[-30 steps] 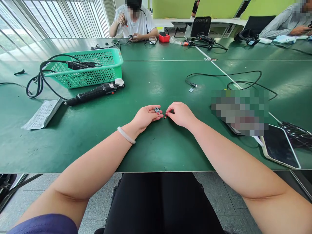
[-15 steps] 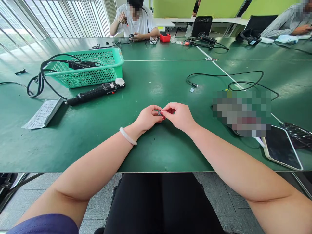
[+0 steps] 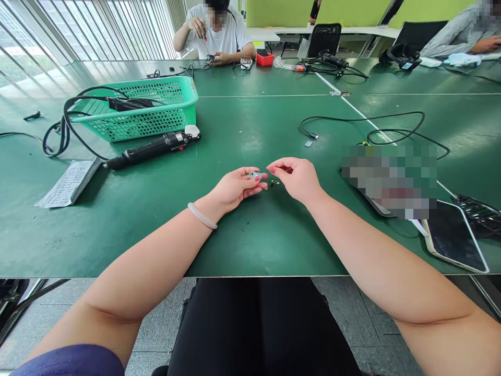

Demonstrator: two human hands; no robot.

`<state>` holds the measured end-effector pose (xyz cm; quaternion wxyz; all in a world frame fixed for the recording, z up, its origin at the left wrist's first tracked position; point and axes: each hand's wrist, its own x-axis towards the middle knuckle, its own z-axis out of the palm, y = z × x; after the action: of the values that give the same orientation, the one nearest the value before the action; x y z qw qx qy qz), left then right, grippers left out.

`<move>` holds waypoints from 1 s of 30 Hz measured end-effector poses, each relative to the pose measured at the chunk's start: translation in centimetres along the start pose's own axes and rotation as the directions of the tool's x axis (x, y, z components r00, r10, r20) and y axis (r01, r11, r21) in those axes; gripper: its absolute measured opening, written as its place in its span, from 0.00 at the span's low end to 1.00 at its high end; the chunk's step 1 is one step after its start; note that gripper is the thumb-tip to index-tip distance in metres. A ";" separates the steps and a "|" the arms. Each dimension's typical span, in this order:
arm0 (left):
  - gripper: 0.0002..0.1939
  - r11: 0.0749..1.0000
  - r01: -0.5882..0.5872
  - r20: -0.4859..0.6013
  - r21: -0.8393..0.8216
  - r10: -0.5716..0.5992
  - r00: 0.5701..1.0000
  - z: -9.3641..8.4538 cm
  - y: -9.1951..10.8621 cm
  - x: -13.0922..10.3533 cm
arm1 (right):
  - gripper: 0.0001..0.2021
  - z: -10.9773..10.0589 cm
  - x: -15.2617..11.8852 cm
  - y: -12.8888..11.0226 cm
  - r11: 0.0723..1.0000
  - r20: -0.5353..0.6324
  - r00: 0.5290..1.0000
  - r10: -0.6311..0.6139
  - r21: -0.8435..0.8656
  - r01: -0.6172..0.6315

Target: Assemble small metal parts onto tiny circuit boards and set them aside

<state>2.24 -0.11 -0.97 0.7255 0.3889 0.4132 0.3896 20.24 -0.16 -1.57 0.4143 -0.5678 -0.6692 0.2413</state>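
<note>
- contact has broken since a moment ago: our right hand (image 3: pixel 299 177) has come away to the right of our left hand (image 3: pixel 235 188), and the two are now near each other but apart.
- for the work in hand, we judge this leaves the small metallic part (image 3: pixel 255 175) in our left hand's care alone.
- our left fingers grip that part, thumb laid over it, just above the desk (image 3: pixel 235 240).
- our right thumb and index tip are pinched together; we cannot tell if anything is between them.
- a small dark piece (image 3: pixel 275 182) shows between our hands, just below the right fingers; we cannot tell whether it rests on the desk or hangs above it.
- on the green desk's left we see a basket (image 3: pixel 148 125) with cables inside, a black tool (image 3: pixel 156 149) just in front of it, and a paper packet (image 3: pixel 70 183) nearer us.
- to the right lie a thin cable (image 3: pixel 352 119), a tiny tag (image 3: pixel 308 143) by its plug, and a phone-like device (image 3: pixel 456 235) beside a blurred patch.
- on the far side, a person in white (image 3: pixel 235 44) sits at the desk near a red tray (image 3: pixel 264 61); slatted blinds (image 3: pixel 117 31) fill the far left, and a chair (image 3: pixel 324 40) stands beyond.
</note>
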 end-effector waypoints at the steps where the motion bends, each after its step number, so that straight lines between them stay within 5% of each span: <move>1: 0.07 0.999 0.011 -0.005 -0.043 -0.011 1.000 -0.1 0.1 0.0 | 0.09 -0.2 0.1 0.2 0.999 0.015 1.000 0.018 -0.038 -0.017; 9: 0.11 0.997 0.015 -0.084 -0.073 -0.021 0.996 0.1 0.2 0.1 | 0.04 0.2 0.2 0.9 0.923 0.235 0.968 -0.085 -0.347 0.165; 20: 0.11 0.996 0.019 -0.075 0.088 -0.012 0.997 0.7 0.1 -0.2 | 0.09 1.5 0.9 2.5 0.817 0.345 0.900 -0.267 -0.414 0.402; 25: 0.11 0.991 0.009 -0.041 0.134 -0.004 0.999 0.6 0.1 -0.3 | 0.10 1.2 1.1 2.2 0.879 0.227 0.936 -0.269 -0.339 0.335; 30: 0.10 0.985 0.003 0.054 0.171 -0.013 0.998 0.4 0.3 -0.4 | 0.08 0.3 0.5 0.8 0.941 0.096 0.941 -0.325 -0.064 0.332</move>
<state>2.37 -0.42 -0.51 0.7022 0.4585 0.4264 0.3391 20.44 0.60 -2.20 0.3973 -0.4537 -0.7803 0.1656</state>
